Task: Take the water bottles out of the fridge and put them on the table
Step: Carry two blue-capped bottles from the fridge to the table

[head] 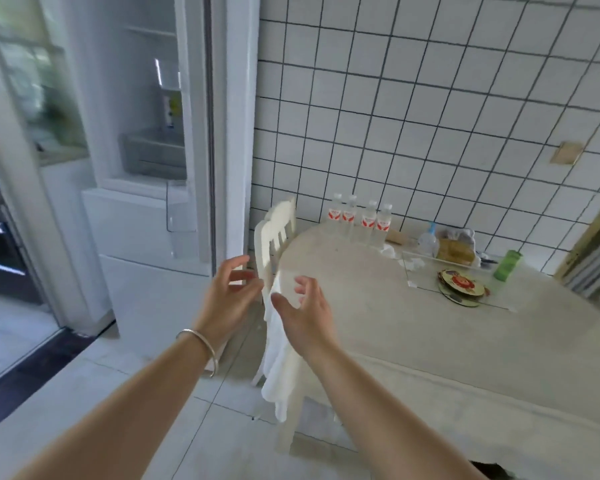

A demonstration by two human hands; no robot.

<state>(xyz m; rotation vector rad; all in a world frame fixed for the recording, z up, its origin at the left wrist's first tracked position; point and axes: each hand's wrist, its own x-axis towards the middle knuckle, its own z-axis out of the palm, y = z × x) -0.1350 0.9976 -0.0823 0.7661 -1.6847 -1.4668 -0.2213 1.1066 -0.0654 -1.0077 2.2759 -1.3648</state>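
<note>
Water bottles [360, 221], four clear plastic ones with red-and-white labels and white caps, stand upright in a row at the far edge of the cloth-covered table [430, 341], well beyond my fingertips, against the tiled wall. My left hand [227, 294] and right hand [303, 311] hang spread and empty. Full, they look fairly heavy, stiff, perhaps slick; I'd grasp mid-body, around the label. I can't make out any more in the blurred fridge door [146, 140].
</note>
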